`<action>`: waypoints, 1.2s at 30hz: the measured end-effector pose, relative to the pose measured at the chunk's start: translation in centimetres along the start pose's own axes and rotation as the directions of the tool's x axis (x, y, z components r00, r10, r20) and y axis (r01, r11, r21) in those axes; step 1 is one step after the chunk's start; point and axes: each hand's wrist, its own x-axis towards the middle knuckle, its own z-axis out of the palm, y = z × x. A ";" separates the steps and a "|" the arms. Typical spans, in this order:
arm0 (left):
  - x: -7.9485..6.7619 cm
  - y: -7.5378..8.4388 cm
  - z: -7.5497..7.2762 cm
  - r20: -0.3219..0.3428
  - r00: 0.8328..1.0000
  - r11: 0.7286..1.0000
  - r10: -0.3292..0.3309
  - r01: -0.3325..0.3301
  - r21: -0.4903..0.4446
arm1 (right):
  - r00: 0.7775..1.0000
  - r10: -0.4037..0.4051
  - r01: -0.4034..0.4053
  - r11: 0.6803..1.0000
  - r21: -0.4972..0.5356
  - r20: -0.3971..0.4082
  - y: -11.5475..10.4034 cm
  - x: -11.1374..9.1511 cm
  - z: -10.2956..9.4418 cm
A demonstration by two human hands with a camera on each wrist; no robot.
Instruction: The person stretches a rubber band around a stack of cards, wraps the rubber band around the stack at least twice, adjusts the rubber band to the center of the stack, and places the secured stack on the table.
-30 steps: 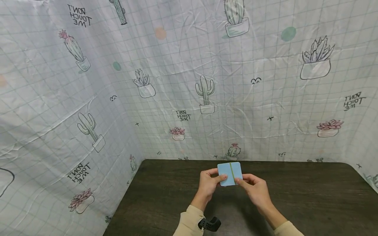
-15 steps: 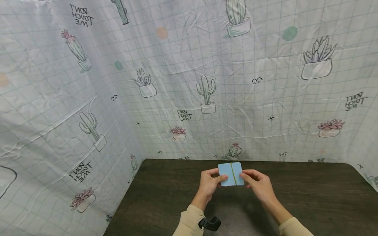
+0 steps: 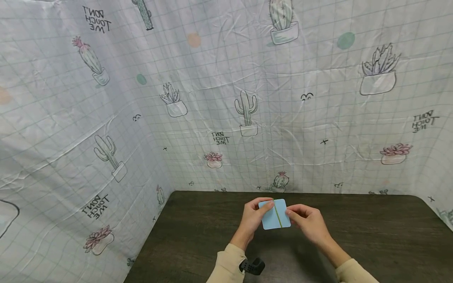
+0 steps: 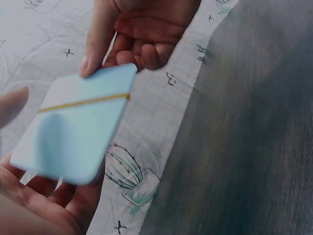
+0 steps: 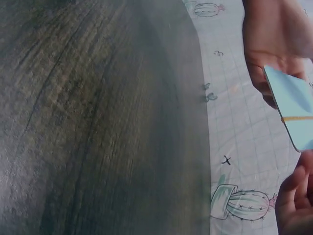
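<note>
A light blue square card (image 3: 283, 218) with rounded corners is held up between both hands above the table. A thin yellow rubber band (image 4: 83, 103) runs across its face. Whether it is one card or a thin stack, I cannot tell. My left hand (image 3: 249, 218) has its fingers curled beneath the card's left part; in the left wrist view the thumb hovers off the face and casts a shadow on it. With thumb and fingers, my right hand (image 3: 311, 224) pinches the right edge; its other fingers curl in loosely. The card's underside is hidden in the head view.
A dark wooden table (image 3: 371, 232) lies below the hands. Behind it and to the sides hangs a white cloth (image 3: 301, 129) printed with cacti and lettering. A black strap (image 3: 253, 267) sits at the left wrist, over the beige sleeve (image 3: 226, 263).
The right hand has shifted from the card's lower right face to its right edge. The left thumb has moved from the card's lower left to its top, and the card has tilted and dropped slightly.
</note>
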 end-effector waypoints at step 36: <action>-0.7 -0.6 0.2 0.141 0.988 0.994 -0.068 0.078 -0.070 | 0.995 0.038 -0.027 0.992 0.123 -0.089 -0.3 0.4 0.3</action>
